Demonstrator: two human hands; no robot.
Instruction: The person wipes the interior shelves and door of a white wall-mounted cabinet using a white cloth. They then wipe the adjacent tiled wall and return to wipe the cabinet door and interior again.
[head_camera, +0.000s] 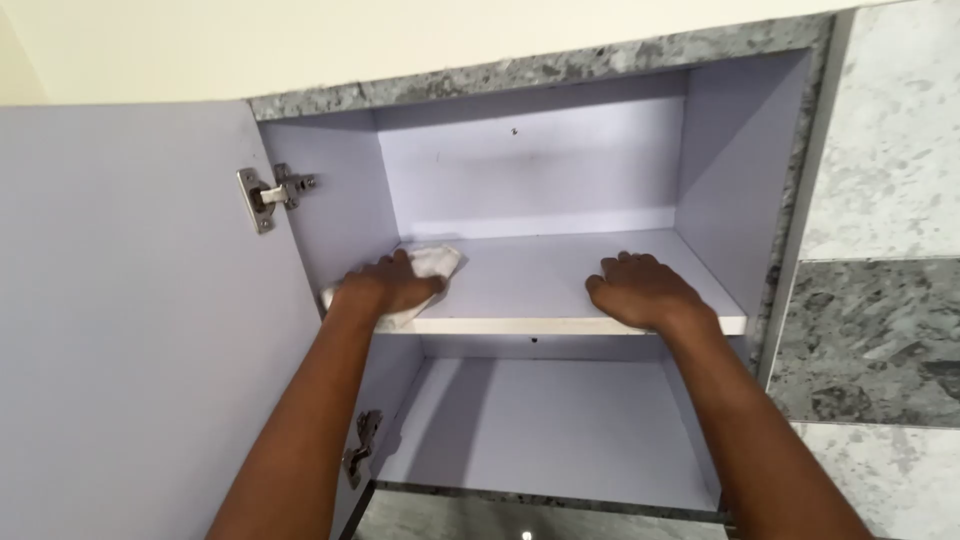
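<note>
We press the white cloth (425, 275) flat under our left hand (385, 285) at the shelf's (540, 285) left end, right hand (645, 290) spread empty, most of the shelf seemingly unwiped.

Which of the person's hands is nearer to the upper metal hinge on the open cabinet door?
Left. The left hand presses a white cloth just below-right of the upper metal hinge; the right hand rests across the shelf, far from it.

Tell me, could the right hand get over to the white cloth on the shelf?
Probably yes. The right hand rests flat on the shelf, and the white cloth lies on the same shelf under the left hand. Only bare shelf lies between them, though the left hand covers much of the cloth.
</note>
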